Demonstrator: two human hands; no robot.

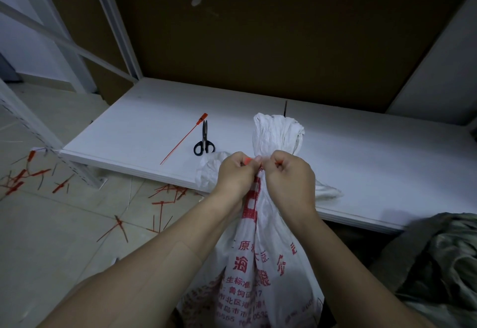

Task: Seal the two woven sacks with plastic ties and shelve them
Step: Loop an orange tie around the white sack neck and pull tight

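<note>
Woven sack [260, 271] stands upright against the shelf [144, 126] edge, its gathered neck pinched between both hands. Left hand [236, 172] and right hand [291, 175] have fingers curled closed around a red tie [247, 161] at the neck. Spare tie [184, 138] and scissors [204, 140] lie on the shelf.

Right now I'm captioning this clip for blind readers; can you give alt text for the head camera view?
Left hand and right hand pinch a red plastic tie around the gathered neck of a white woven sack with red print. Behind it, on a low white shelf, lie black scissors beside a spare red tie; red tie offcuts litter the floor.
</note>
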